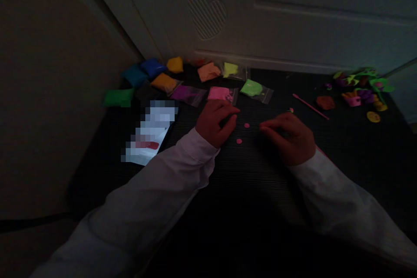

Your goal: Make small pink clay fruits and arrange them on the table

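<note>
My left hand (216,124) hovers over the dark tabletop with thumb and index finger apart, nothing between them. Just to its right lie two small flat pink clay discs, an upper disc (246,125) and a lower disc (239,141). My right hand (289,139) is closed in a pinch right of the discs; whatever sits at its fingertips is too small and dark to make out. Behind my left hand lies a bag of pink clay (220,94). A small pink-topped piece (291,110) shows just beyond my right knuckles. Part of a thin pink stick (322,152) shows by my right wrist.
A lit phone (151,132) lies at left. Several clay bags line the back, including a light green bag (252,88) and an orange bag (164,82). At right are a pink modelling tool (311,106), a reddish-brown lump (325,103) and small colourful clay figures (365,89).
</note>
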`<state>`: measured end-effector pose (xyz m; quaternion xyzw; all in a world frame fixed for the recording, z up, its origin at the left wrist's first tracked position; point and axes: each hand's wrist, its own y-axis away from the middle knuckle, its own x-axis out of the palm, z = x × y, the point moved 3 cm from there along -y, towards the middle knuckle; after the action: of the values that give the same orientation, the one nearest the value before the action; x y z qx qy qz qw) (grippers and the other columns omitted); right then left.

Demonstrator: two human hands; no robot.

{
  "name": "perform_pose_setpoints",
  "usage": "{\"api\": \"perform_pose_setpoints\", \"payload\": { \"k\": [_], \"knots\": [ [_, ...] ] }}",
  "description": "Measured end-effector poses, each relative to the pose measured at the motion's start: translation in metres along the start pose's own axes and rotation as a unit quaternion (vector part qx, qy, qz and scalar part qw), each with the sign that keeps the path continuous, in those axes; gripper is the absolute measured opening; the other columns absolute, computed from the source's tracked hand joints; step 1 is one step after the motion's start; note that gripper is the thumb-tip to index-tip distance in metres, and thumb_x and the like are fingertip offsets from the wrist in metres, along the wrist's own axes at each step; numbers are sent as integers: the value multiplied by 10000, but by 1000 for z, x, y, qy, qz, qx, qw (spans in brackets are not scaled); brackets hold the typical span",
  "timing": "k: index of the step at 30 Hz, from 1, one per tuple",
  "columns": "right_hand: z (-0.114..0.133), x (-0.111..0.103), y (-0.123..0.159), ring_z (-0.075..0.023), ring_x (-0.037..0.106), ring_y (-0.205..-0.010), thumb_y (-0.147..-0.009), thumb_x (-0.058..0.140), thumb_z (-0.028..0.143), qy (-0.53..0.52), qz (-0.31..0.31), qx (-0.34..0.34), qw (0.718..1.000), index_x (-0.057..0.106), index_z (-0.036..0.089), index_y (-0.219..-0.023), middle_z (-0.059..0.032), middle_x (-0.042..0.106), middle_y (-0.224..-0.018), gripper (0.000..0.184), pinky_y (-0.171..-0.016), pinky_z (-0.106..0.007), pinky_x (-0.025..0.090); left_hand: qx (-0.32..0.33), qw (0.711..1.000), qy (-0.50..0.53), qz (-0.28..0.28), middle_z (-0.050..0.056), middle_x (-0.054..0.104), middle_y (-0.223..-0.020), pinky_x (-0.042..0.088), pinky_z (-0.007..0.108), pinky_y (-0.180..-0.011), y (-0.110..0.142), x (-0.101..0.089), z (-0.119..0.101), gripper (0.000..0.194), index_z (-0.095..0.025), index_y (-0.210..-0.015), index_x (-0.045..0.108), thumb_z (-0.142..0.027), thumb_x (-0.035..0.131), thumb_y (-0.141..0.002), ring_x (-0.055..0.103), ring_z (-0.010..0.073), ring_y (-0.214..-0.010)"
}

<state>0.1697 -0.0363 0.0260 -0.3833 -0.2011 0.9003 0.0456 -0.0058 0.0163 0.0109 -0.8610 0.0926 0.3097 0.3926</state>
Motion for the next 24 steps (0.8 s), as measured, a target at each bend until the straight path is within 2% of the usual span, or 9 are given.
{"api": "perform_pose_setpoints", "payload": {
  "k": [2,4,6,8,10,13,15,18,24],
  "knots": [
    [3,2,-1,-117,496,-647,-697,596,277,-62,7,47,997,652,238,-807,-1,546,-695,130,-606,-287,393,12,1000,14,-7,61,579,-843,427,298,-763,0,-1,-5,181,-138,-870,603,-195,494,-738,521,139,-831],
    [5,6,-2,-112,482,-649,-680,607,283,-164,16,105,981,648,256,-857,6,532,-709,183,-590,-277,382,15,999,33,-17,57,582,-842,434,296,-759,1,-2,-10,182,-145,-872,605,-211,518,-727,526,137,-822],
    [5,11,-2,-107,482,-668,-687,591,279,-298,28,168,939,639,281,-891,10,546,-761,210,-598,-274,378,2,998,58,-27,53,586,-845,440,292,-756,1,-3,-13,190,-152,-873,610,-232,547,-712,532,134,-819],
    [7,16,-1,-97,476,-660,-703,558,255,-419,49,217,880,637,292,-895,16,562,-792,211,-599,-268,375,-31,995,88,-37,48,588,-850,448,283,-742,1,-3,-13,203,-161,-873,618,-251,574,-697,538,128,-812],
    [10,21,0,-87,458,-633,-706,532,223,-493,81,249,829,638,283,-890,19,564,-767,221,-584,-258,366,-73,989,121,-40,43,591,-854,457,265,-701,2,-3,-9,218,-173,-876,626,-267,594,-682,542,120,-795],
    [13,25,1,-84,419,-604,-685,524,183,-535,109,268,794,641,263,-884,22,515,-687,245,-558,-247,346,-127,977,168,-33,38,598,-851,459,247,-648,2,0,-4,228,-192,-868,642,-283,617,-661,547,111,-762],
    [14,27,2,-82,398,-601,-675,526,169,-538,115,271,790,640,254,-891,25,472,-672,259,-555,-244,334,-147,970,192,-26,35,607,-829,459,250,-654,2,2,-3,206,-198,-841,655,-276,625,-653,551,106,-741],
    [13,28,3,-81,386,-615,-684,522,171,-525,118,264,800,632,250,-927,23,437,-694,278,-577,-247,329,-158,964,215,-16,28,622,-775,461,257,-673,1,3,-3,158,-199,-792,669,-258,628,-650,556,101,-710],
    [11,26,3,-110,411,-708,-705,521,198,-440,113,213,865,616,286,-974,14,432,-738,298,-659,-276,337,-151,959,238,-7,8,637,-734,459,258,-693,0,3,-3,107,-207,-743,671,-250,620,-659,564,99,-706]
  ]
}}
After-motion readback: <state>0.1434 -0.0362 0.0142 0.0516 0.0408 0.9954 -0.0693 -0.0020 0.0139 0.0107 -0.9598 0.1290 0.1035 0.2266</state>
